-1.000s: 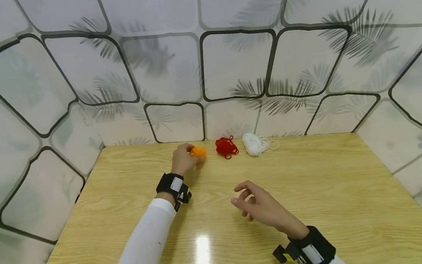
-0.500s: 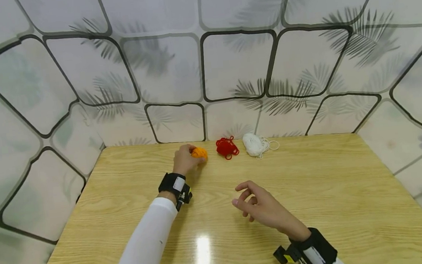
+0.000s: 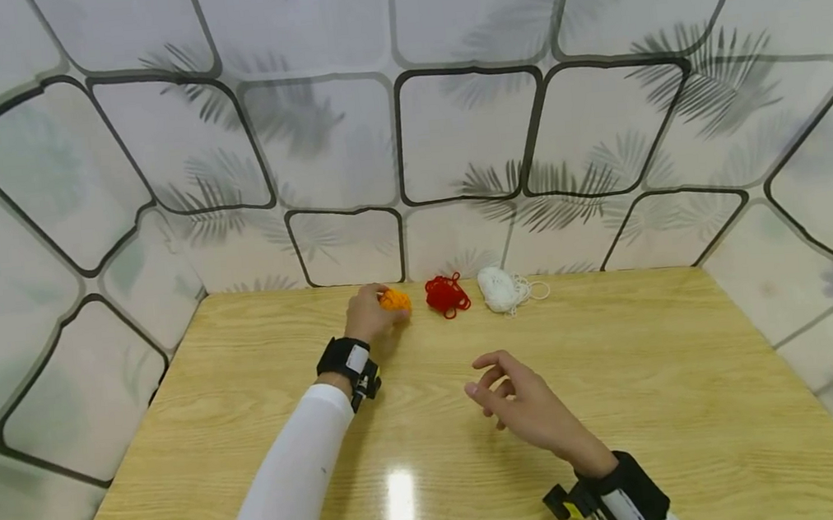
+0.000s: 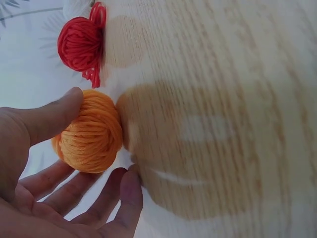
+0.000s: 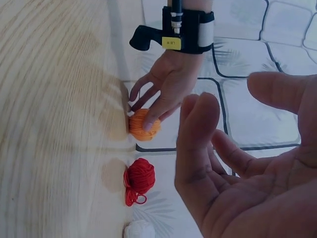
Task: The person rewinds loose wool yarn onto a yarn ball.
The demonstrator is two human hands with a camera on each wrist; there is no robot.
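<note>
Three small yarn balls are lined up at the far edge of the light wooden table. The round orange wool ball is gripped by the left hand, thumb and fingers curled round it. One red ball and one white ball follow, untouched. The right hand is held over the table, fingers loosely open. Little has changed since before; the orange ball stays gripped.

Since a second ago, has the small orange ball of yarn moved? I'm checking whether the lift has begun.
Cannot tell: the small orange ball of yarn sits as close beside the red yarn bundle as before, gripped by the left hand; the whole view shifted slightly.
</note>
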